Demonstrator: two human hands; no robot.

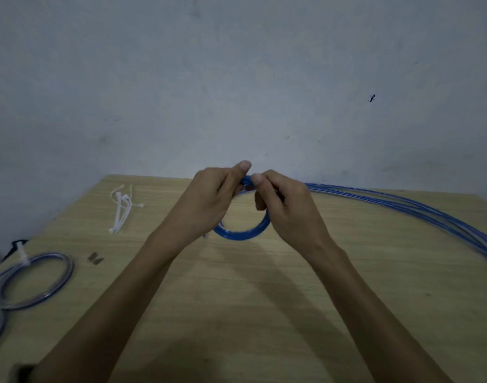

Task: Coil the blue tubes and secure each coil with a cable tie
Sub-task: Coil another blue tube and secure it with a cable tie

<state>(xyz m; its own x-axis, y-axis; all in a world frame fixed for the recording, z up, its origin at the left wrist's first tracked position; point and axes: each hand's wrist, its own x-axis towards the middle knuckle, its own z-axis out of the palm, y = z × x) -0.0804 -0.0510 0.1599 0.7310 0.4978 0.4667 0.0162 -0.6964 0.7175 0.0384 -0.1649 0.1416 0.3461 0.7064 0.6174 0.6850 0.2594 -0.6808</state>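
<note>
Wooden table (264, 313); on it white cable ties (122, 207); tied coil (34, 280); loose blue tubes (419, 207).

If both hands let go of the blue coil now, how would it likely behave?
The coil shows no tie, and both the left hand and right hand grip its top, so it would probably spring open. The loose tubes lie in broad curves, suggesting springy stiffness. It is thin and looks light.
</note>
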